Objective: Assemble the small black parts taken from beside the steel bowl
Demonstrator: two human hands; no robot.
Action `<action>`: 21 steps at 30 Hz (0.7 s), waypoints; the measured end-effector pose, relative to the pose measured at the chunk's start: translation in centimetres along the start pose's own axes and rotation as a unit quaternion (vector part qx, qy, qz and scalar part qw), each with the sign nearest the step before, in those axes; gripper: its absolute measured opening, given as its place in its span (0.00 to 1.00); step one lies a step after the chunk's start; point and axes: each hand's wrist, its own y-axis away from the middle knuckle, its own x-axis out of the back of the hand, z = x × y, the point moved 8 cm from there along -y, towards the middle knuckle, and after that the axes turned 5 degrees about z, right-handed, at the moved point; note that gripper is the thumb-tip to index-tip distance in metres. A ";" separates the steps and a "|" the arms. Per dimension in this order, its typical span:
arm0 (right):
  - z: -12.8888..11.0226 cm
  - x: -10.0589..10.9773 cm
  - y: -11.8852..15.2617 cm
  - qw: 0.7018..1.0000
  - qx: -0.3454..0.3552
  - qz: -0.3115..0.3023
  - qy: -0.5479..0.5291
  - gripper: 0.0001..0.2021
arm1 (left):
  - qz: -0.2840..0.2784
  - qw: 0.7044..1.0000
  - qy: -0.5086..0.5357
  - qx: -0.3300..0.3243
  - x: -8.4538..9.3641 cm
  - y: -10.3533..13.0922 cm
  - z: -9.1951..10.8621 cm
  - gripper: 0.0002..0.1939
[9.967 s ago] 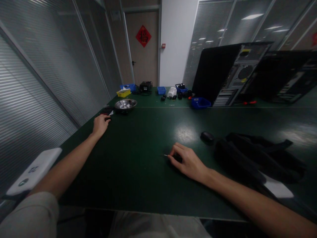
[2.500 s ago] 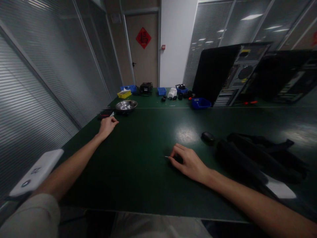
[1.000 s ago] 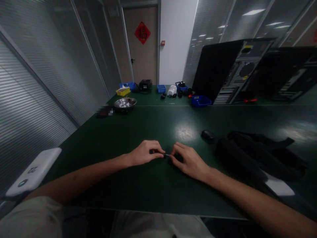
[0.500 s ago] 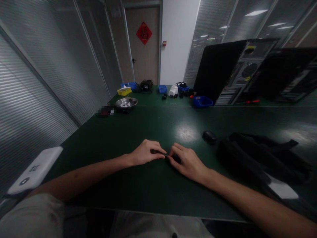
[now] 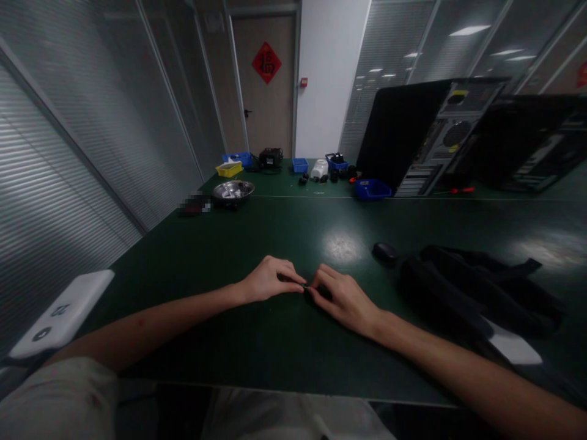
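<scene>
left hand (image 5: 269,281) has joined right hand (image 5: 346,299) (around a tiny piece (image 5: 306,287)).

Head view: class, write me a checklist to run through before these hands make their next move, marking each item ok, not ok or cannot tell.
1. Left hand and right hand both in view: ok.
2. Fingertips of both hands brought together at the tiny piece: ok.
3. Tiny piece properly aligned: cannot tell; too small and mostly covered by fingers.
4. Black mouse apart from the hands: ok; it lies beyond the right hand, to its right.
5. Metal bowl right beside the hands: not ok; it stands farther off, toward the left.
</scene>
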 end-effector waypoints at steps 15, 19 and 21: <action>0.1 0.6 -0.2 0.995 -0.005 0.037 -0.091 0.03 | 0.000 0.999 0.035 0.037 0.0 0.1 -0.3 0.12; 0.3 0.6 -0.2 0.996 -0.012 0.037 -0.082 0.03 | 0.017 0.998 0.054 0.039 0.0 0.1 -0.4 0.11; 0.3 0.5 -0.3 0.997 -0.014 0.036 -0.068 0.02 | 0.016 0.997 0.072 0.036 0.0 0.1 -0.2 0.11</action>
